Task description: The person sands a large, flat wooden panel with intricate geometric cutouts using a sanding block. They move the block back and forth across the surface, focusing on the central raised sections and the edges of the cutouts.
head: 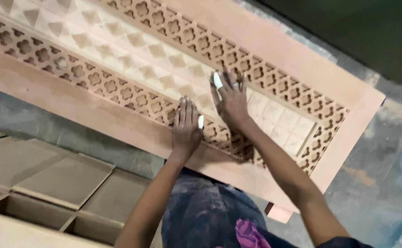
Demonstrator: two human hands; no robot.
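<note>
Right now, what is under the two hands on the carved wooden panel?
Both the left hand and right hand lie flat on the pale carved wooden panel, over its pierced flower-pattern border and diamond relief. The carving directly beneath the palms is covered.

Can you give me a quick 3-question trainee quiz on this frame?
1. True or false: both hands lie flat, palms down, on the carved wooden panel.
2. Which part of the panel does the left hand cover? A) the plain outer frame B) the band of flower-shaped cut-outs C) the bare floor
3. What shows on the fingers of the right hand?

Key
1. True.
2. B, the lattice band nearest the person.
3. White wrapping, like tape, on a finger; the left hand has a white tip too.
</note>
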